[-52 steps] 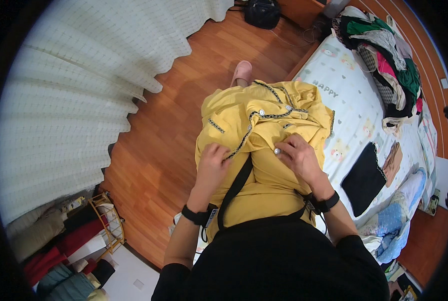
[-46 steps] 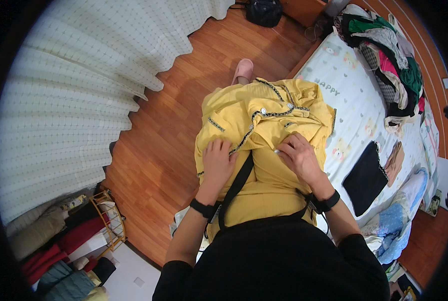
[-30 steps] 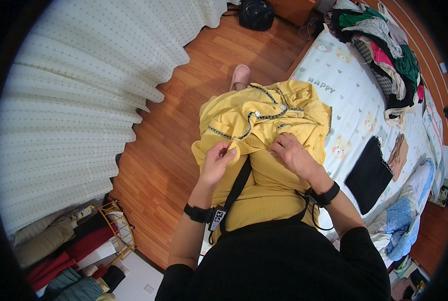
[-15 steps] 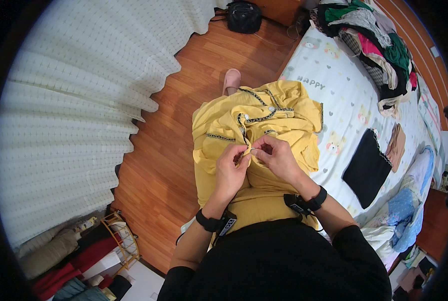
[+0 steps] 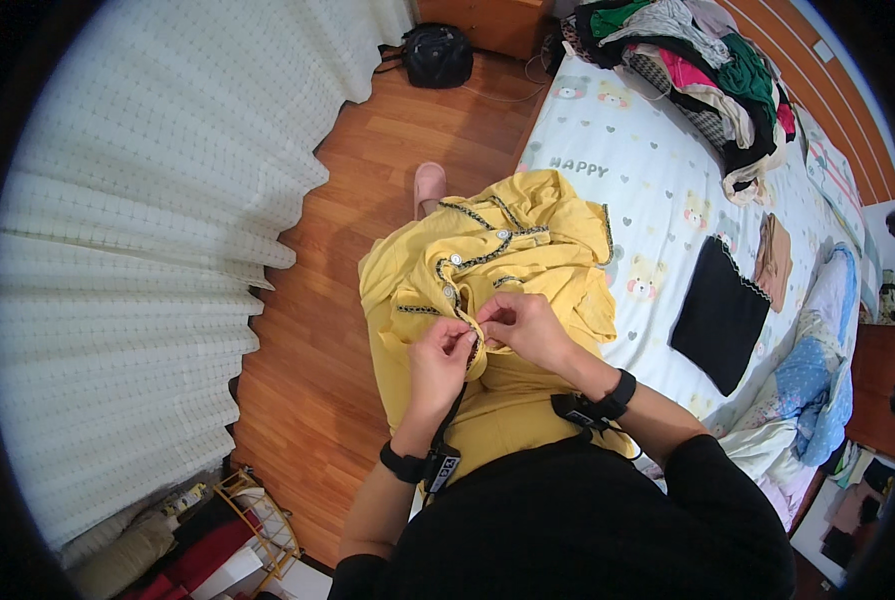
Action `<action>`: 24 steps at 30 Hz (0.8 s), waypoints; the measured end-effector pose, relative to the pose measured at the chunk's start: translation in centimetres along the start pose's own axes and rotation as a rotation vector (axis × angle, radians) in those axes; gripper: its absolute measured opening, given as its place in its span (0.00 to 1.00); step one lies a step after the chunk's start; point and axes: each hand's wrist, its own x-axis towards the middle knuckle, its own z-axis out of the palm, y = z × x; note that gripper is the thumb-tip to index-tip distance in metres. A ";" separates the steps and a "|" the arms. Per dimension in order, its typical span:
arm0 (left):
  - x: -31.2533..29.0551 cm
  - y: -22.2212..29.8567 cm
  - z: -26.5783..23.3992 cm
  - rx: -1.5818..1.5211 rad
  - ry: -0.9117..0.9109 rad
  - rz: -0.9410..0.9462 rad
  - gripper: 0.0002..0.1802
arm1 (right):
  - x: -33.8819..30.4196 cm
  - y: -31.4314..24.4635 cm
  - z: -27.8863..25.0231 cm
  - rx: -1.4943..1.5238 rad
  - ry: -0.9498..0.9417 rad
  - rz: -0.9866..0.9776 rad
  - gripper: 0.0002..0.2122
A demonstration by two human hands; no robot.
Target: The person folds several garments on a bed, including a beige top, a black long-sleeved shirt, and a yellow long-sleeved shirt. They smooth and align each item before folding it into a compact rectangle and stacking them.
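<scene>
A yellow button-up top (image 5: 557,215) with dark patterned trim lies bunched across my lap, over yellow trousers (image 5: 507,415). Several pale round buttons show along its trimmed front edge. My left hand (image 5: 435,368) is closed, thumb and fingertips pinching that trimmed edge near its lower end. Right beside it my right hand (image 5: 532,328) is closed too, its fingertips pinching the same strip. The fingertips of both hands nearly meet, and whatever small part lies between them is hidden. Each wrist wears a black strap with a small device.
On my right stands a bed (image 5: 657,205) with a printed white sheet. A folded black garment (image 5: 722,315), a tan one (image 5: 773,257) and a heap of clothes (image 5: 707,80) lie on it. To the left hang white curtains (image 5: 167,220). A black bag (image 5: 437,56) sits on the floor.
The view has shifted slightly. Both hands have moved a little down the trimmed edge toward my body, and another button shows above my fingers.
</scene>
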 end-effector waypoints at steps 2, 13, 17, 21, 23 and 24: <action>-0.3 0.4 0.3 0.249 0.065 0.160 0.04 | -0.2 -0.3 0.1 0.115 0.016 0.068 0.04; -0.1 0.6 0.7 -0.086 0.112 0.038 0.03 | 0.0 -0.2 0.5 0.186 -0.019 0.004 0.08; 0.1 0.9 -1.1 -0.845 -0.099 -0.406 0.06 | -0.1 -1.7 0.1 -0.080 -0.097 -0.137 0.08; 1.6 1.8 -5.6 -0.282 -0.609 -0.418 0.10 | 1.8 -3.0 -5.6 -0.278 -0.176 -0.278 0.06; 4.5 1.6 -8.1 -0.074 -0.497 -0.228 0.12 | 4.5 -2.4 -8.9 -0.403 0.145 -0.206 0.09; 6.4 1.0 -9.0 -0.055 -0.368 -0.114 0.12 | 6.2 -1.8 -10.4 -0.521 0.189 -0.144 0.10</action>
